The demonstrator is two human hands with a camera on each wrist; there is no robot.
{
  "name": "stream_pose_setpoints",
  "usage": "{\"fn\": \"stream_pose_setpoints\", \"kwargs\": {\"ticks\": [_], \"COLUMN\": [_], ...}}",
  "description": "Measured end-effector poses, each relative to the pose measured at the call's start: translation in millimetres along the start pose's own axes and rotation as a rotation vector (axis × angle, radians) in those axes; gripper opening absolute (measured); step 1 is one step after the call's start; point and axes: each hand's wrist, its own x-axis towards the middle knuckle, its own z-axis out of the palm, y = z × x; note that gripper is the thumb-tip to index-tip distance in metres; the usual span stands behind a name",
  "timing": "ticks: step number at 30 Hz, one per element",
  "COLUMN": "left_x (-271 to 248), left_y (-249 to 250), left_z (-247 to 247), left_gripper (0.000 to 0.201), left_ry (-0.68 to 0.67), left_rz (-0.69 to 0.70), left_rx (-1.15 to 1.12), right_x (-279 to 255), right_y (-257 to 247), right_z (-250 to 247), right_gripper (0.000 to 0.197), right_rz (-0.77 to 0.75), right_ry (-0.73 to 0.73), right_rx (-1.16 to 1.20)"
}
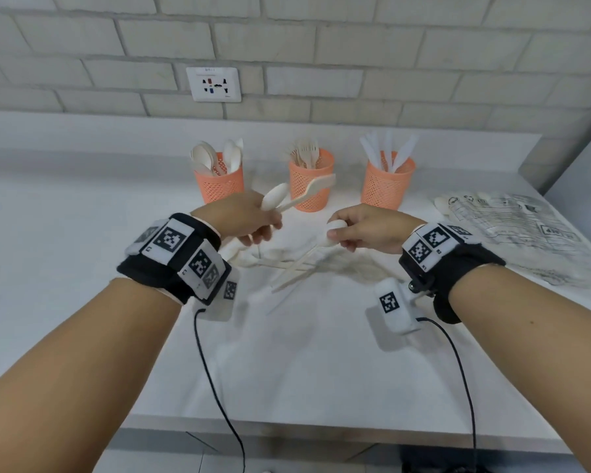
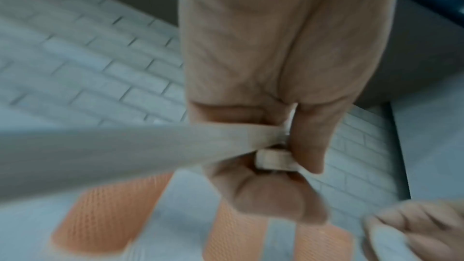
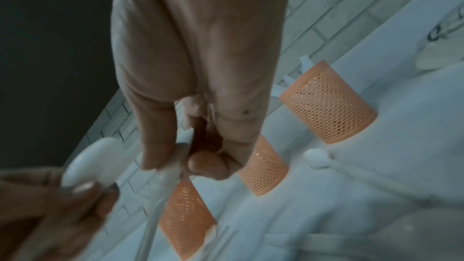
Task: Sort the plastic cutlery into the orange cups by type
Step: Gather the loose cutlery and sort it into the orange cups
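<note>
Three orange mesh cups stand in a row at the back: the left cup (image 1: 219, 184) holds spoons, the middle cup (image 1: 310, 191) forks, the right cup (image 1: 387, 186) knives. My left hand (image 1: 253, 223) grips two handles together: a white spoon (image 1: 274, 197) and a beige utensil (image 1: 319, 184) whose wide end is blurred. In the left wrist view a beige handle (image 2: 100, 156) crosses the curled fingers (image 2: 308, 142). My right hand (image 1: 342, 233) pinches another white spoon (image 1: 336, 226) just above the loose cutlery pile (image 1: 292, 269). The right wrist view shows fingertips (image 3: 155, 146) on it.
A printed plastic bag (image 1: 512, 230) with more cutlery lies at the right on the white counter (image 1: 304, 353). A brick wall with a socket (image 1: 214, 84) is behind the cups. Cables hang from both wrist cameras over the front edge.
</note>
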Motion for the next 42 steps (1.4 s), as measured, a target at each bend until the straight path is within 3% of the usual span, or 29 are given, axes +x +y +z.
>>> {"fn": "stream_pose_setpoints", "kwargs": {"ticks": [4, 9, 12, 20, 25, 29, 32, 34, 36, 38, 42], "left_x": [6, 4, 3, 12, 15, 18, 20, 21, 21, 20, 15], "left_y": [-4, 3, 7, 10, 7, -2, -12, -20, -27, -33, -39], "left_z": [20, 37, 39, 37, 36, 31, 26, 19, 12, 4, -6], "left_gripper": [0.024, 0.026, 0.028, 0.033, 0.004, 0.013, 0.008, 0.013, 0.018, 0.018, 0.017], "left_ry": [-0.005, -0.138, -0.158, -0.147, -0.173, -0.146, -0.105, -0.019, 0.071, 0.133, 0.17], "left_rz": [0.059, 0.13, 0.172, 0.203, 0.246, 0.214, 0.15, 0.106, 0.082, 0.071, 0.072], "left_rx": [-0.3, -0.572, -0.582, -0.687, -0.638, -0.57, -0.604, -0.66, -0.702, -0.739, -0.769], "right_x": [3, 11, 13, 22, 28, 32, 36, 39, 42, 45, 56], "right_y": [-15, -28, -33, -39, -39, -42, -43, -36, -23, -13, -9], "right_z": [8, 16, 18, 26, 31, 32, 36, 39, 48, 64, 93], "right_gripper": [0.01, 0.01, 0.008, 0.006, 0.01, 0.016, 0.012, 0.017, 0.028, 0.027, 0.035], "right_rz": [-0.105, -0.164, -0.154, -0.178, -0.179, -0.244, -0.227, -0.099, 0.051, 0.155, 0.171], "right_ry": [0.041, 0.167, 0.16, 0.212, 0.31, 0.493, 0.484, 0.428, 0.274, 0.15, 0.1], "right_rx": [0.272, 0.501, 0.553, 0.352, 0.366, 0.46, 0.518, 0.224, -0.329, -0.749, -0.989]}}
